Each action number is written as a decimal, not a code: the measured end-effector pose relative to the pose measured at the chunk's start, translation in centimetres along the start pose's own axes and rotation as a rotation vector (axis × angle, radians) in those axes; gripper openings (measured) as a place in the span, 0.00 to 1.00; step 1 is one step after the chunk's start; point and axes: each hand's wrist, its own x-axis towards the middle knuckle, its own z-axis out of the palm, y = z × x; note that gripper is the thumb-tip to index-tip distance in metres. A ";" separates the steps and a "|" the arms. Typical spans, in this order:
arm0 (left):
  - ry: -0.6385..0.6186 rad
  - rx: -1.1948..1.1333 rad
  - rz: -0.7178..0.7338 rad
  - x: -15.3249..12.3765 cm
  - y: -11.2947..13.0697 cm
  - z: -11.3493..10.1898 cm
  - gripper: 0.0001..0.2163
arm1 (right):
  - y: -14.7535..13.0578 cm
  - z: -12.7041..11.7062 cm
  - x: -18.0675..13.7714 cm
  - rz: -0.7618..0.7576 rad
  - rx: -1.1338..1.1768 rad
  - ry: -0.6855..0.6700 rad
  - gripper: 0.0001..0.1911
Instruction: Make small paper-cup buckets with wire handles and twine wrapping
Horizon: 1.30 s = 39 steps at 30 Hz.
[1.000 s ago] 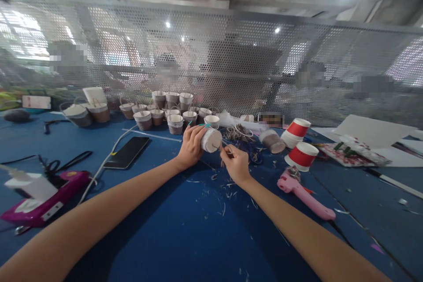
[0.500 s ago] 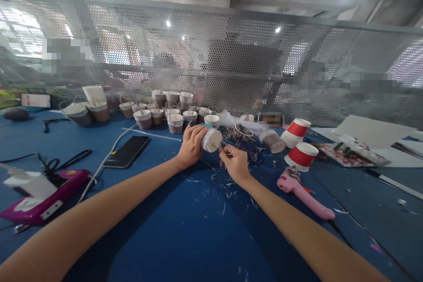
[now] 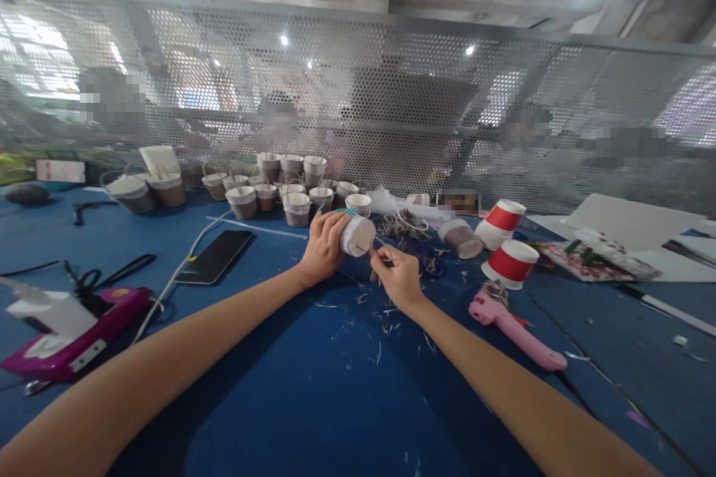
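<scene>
My left hand (image 3: 324,244) is wrapped round a small white-wrapped paper cup (image 3: 359,237), tilted on its side above the table with its round end facing me. A short thin piece sticks out at that end. Just to the right, my right hand (image 3: 398,272) is closed in a pinch close to the cup's edge. Something thin shows at its fingers, too small to name. Behind my hands stand several small cups with looped handles (image 3: 296,207), wrapped in white and brown or grey.
A pink hot glue gun (image 3: 520,332) and red-and-white paper cups (image 3: 511,263) lie to the right. Tangled grey strips (image 3: 403,223) sit behind my right hand. On the left are a black phone (image 3: 217,257) and a purple power strip (image 3: 83,335). Scraps litter the blue table (image 3: 335,402).
</scene>
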 end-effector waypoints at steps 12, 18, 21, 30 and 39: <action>0.002 -0.011 0.000 -0.1 0.0 0.1 0.27 | 0.4 0.0 -0.1 -0.026 -0.033 0.038 0.18; -0.003 -0.013 -0.002 0.0 -0.1 0.0 0.26 | 0.6 0.1 0.1 -0.019 -0.032 0.014 0.17; 0.012 -0.014 0.017 0.0 0.0 0.0 0.26 | 0.5 0.2 0.2 -0.015 -0.036 0.017 0.17; 0.028 0.000 0.029 0.1 0.1 0.0 0.25 | 0.6 0.2 0.2 0.019 -0.033 -0.025 0.17; 0.035 -0.007 0.004 -0.1 0.0 0.1 0.27 | 0.3 -0.1 0.1 0.005 -0.013 0.003 0.18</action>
